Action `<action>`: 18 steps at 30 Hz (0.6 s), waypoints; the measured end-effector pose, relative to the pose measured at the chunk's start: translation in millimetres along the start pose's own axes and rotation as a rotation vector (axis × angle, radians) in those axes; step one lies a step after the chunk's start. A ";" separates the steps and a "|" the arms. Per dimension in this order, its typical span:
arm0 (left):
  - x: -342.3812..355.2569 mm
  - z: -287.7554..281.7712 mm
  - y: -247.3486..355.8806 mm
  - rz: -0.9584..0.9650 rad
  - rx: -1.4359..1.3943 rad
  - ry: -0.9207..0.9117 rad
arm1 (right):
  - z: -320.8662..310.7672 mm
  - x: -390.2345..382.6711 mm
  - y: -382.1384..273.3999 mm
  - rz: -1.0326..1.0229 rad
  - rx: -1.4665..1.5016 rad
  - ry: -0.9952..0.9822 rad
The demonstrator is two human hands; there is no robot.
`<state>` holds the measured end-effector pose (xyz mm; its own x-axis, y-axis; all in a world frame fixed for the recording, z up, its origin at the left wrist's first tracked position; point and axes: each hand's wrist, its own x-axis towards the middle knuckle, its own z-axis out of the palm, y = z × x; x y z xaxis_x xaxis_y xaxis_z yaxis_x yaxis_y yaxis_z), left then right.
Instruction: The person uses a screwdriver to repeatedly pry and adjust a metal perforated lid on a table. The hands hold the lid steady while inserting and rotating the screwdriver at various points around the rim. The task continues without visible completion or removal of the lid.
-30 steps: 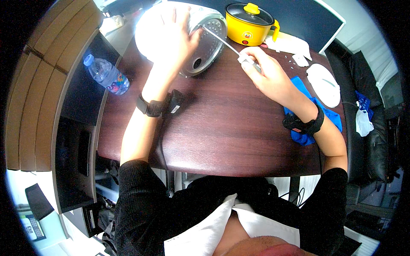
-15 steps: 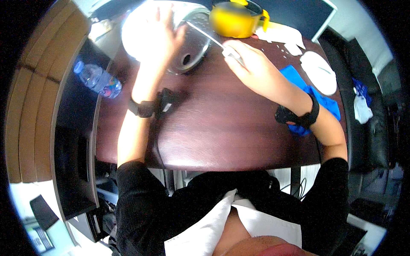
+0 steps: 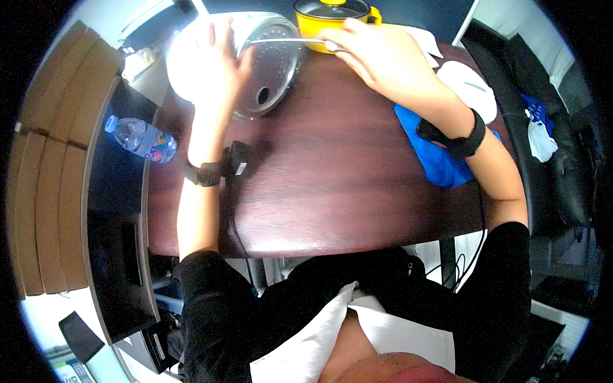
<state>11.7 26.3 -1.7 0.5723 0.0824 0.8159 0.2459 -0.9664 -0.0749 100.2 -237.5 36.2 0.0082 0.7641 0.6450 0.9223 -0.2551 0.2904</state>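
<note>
A round white appliance (image 3: 185, 60) with a shiny, see-through perforated side (image 3: 278, 54) lies tipped at the far left of the table. A dark round hole shows low on that side. My left hand (image 3: 220, 70) rests against the appliance with its fingers spread, not wrapped around it. In my closed right hand (image 3: 383, 60) is what looks like a screwdriver (image 3: 287, 40), with a thin metal shaft and a pale handle. The shaft points left, nearly level, across the perforated side. Glare and my left hand hide where its tip meets the appliance.
Behind my right hand stands a yellow pot (image 3: 313, 25) with a glass lid. White paper (image 3: 424, 41), a white oval piece (image 3: 469, 89) and a blue cloth (image 3: 440, 159) lie at right. A water bottle (image 3: 143, 138) is left of the table (image 3: 332, 185). Black wrist straps circle both wrists.
The screwdriver's shaft has swung from a slant to nearly level as my right hand rose. My left hand remains against the appliance. The whole view has shifted slightly.
</note>
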 end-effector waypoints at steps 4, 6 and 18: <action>1.3 3.6 6.0 -0.018 -0.055 0.008 | 24.8 -15.4 1.9 0.275 0.700 0.055; -1.3 4.5 -0.3 -0.029 -0.079 0.011 | 7.3 -15.7 -19.4 0.713 1.124 -0.326; -1.1 -0.1 3.9 -0.039 -0.143 -0.019 | 15.9 -13.8 -41.2 0.806 1.265 -0.311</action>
<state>11.9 22.5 -2.9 0.5799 0.1234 0.8053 0.1548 -0.9871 0.0398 68.2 -228.2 4.1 0.5819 0.8051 0.1149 0.3457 -0.1169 -0.9310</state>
